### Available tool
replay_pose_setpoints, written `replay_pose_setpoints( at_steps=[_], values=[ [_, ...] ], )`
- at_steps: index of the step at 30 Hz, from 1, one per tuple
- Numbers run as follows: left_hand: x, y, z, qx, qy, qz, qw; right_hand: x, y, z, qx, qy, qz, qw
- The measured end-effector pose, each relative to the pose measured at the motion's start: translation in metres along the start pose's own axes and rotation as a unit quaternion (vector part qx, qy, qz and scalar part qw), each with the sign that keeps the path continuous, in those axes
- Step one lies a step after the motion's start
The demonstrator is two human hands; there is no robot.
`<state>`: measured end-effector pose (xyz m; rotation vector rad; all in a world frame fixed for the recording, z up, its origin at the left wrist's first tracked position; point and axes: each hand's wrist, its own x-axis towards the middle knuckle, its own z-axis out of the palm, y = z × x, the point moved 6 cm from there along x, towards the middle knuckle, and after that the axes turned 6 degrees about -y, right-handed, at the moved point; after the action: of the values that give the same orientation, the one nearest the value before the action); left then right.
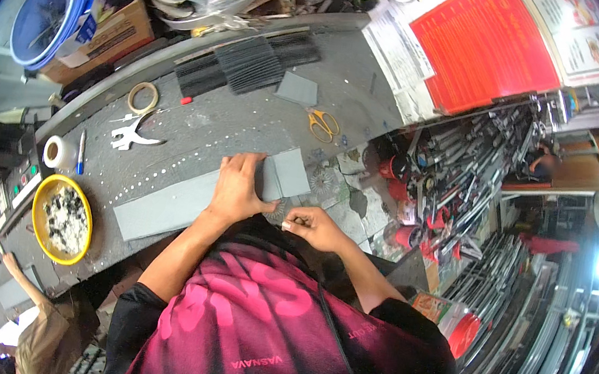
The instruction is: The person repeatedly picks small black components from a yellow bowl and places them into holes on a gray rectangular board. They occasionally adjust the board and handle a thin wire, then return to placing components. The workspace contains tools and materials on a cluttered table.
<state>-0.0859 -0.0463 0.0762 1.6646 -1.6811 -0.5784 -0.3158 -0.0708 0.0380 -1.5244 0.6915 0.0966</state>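
Observation:
A long, flat grey strip lies slantwise on the dark worktable, its right end crossed by a seam or fold. My left hand rests on this strip with fingers stretched over it and thumb apart toward the near edge. Just right of it, off the strip's near corner, my right hand is closed in a pinch. Whatever sits between those fingertips, if anything, is too small to make out. Beyond the strip lie orange-handled scissors and a white plier-like tool.
Pleated black sheets and a grey piece lie at the back. A yellow bowl of small black and white parts stands left, near a tape roll. Metal rods crowd the right. Another person's arm shows lower left.

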Motion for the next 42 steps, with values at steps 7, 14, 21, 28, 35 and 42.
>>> replay_pose_setpoints(
  at_steps=[7, 14, 21, 28, 35, 42],
  values=[
    [-0.007, 0.007, 0.004, -0.004, -0.038, -0.009, 0.999, 0.034, -0.159, -0.05, -0.422, -0.048, -0.104, 0.899],
    [-0.014, 0.021, -0.012, -0.024, -0.008, 0.008, 1.0, 0.179, -0.101, -0.103, -0.185, -0.182, -0.1, 0.961],
    [-0.008, 0.01, -0.013, -0.026, 0.006, -0.006, 1.0, 0.067, 0.057, -0.017, 0.023, 0.072, 0.032, 0.997],
    [-0.007, 0.004, 0.006, -0.01, -0.031, 0.009, 0.999, -0.029, -0.086, -0.014, -0.219, 0.017, -0.09, 0.971],
    [-0.019, 0.021, 0.001, -0.007, -0.035, 0.023, 0.999, 0.133, -0.129, -0.084, -0.315, -0.139, -0.122, 0.931],
    [-0.021, 0.022, -0.007, -0.016, -0.023, 0.034, 0.999, 0.095, 0.051, -0.073, 0.321, -0.016, 0.034, 0.946]
  ],
)
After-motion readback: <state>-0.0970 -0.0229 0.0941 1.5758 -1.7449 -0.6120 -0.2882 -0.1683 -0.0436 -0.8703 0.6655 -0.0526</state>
